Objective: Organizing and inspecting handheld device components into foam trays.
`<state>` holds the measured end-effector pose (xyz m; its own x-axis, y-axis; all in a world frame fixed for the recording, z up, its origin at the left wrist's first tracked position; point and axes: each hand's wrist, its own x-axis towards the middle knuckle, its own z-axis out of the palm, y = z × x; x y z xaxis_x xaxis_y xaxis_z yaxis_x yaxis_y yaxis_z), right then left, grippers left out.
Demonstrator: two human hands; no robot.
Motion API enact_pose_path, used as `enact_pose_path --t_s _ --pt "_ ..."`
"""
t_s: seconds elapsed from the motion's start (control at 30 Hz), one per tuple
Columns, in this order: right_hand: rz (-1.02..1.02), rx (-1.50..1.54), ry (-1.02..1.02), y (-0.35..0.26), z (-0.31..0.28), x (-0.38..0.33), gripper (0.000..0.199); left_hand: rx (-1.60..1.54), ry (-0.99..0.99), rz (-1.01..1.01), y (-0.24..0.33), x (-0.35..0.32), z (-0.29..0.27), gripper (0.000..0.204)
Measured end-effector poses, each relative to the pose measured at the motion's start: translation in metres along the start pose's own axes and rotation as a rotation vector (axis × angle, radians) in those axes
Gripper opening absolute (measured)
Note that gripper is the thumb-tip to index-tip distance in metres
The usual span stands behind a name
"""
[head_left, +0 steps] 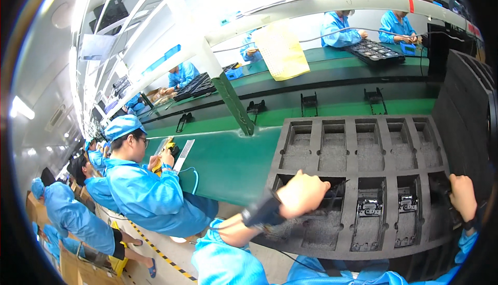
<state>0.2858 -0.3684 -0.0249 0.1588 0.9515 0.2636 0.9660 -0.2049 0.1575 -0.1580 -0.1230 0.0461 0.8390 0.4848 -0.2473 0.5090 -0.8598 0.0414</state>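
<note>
A grey foam tray (348,177) with two rows of pockets lies before me. Over its near row, my left hand (306,194) is closed, its thumb pointing right, on a dark part (337,187) that is blurred and partly covered. Right of it, two pockets hold black frame-like device parts with metal fittings, one black frame (369,212) and another black frame (408,212). At the tray's right edge, my right hand (462,197) is curled with its fingertips hidden, beside a pocket with something dark in it. A black band (261,209) circles my left wrist.
Far-row pockets show bare foam. Dark foam sheets (464,108) stand upright at the right. Beyond the tray, several black frames (309,103) lie along a green belt (337,98). A post (228,98) rises left of centre. A co-worker (140,181) sits at the green bench (233,155).
</note>
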Motion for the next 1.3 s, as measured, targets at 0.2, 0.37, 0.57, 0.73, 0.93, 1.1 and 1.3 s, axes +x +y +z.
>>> enact_pose_path --t_s 0.2,0.37,0.57,0.73,0.93,1.1,1.3 --pt "0.292 0.658 -0.113 0.032 -0.061 0.040 0.066 -0.469 0.395 0.447 -0.036 0.014 -0.072 0.052" --pt "0.271 1.378 0.266 0.016 0.013 0.131 0.061 -0.917 0.773 0.259 -0.013 0.109 -0.081 0.074" --pt "0.267 2.046 0.064 -0.090 0.022 0.245 0.042 -1.782 0.456 0.165 -0.047 0.189 -0.021 0.050" --pt "0.386 2.247 0.122 -0.116 0.073 0.294 0.039 -1.933 0.547 0.047 -0.079 0.210 0.014 0.042" --pt "0.416 2.166 -0.021 -0.115 0.085 0.294 0.035 -2.147 0.580 0.014 -0.091 0.212 0.022 0.032" --pt "0.397 2.018 -0.118 -0.114 0.070 0.306 0.036 -2.117 0.596 0.003 -0.093 0.214 0.012 0.029" --pt "0.322 1.973 0.024 -0.112 0.045 0.298 0.035 -2.113 0.688 -0.045 -0.093 0.209 0.013 0.032"
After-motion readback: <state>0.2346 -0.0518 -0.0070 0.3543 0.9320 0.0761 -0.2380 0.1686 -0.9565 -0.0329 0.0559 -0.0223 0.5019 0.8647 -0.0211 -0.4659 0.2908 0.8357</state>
